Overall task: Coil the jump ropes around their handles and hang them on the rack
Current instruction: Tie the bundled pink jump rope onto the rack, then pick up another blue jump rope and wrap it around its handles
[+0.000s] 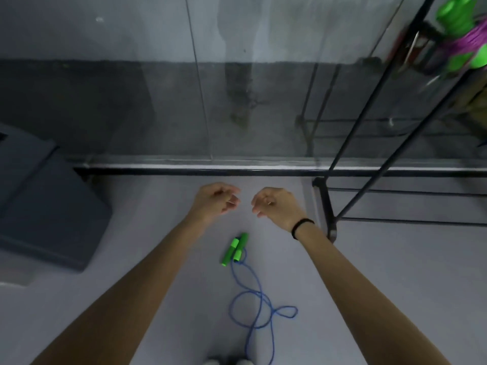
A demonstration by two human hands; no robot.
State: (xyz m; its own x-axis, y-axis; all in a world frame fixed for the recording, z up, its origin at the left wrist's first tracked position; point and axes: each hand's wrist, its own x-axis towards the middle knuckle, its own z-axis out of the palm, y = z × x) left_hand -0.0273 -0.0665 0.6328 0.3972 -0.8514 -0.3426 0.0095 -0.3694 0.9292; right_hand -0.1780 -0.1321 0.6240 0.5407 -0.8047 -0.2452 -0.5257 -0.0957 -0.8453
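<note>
A jump rope lies on the pale floor below my hands: two green handles [235, 248] side by side, and a blue cord [259, 304] trailing toward me in loose loops. My left hand [216, 200] and my right hand [274, 205] hover above the floor beyond the handles, close together, fingers loosely curled, holding nothing. A black band sits on my right wrist. At the top right a coiled purple rope with green handles [463, 35] hangs on the black metal rack [369, 106].
A glass wall on a black floor track [210, 169] runs across just ahead. A dark grey box [47, 206] stands at the left. The rack's base bars [395, 219] reach over the floor on the right. My shoe tips show at the bottom edge.
</note>
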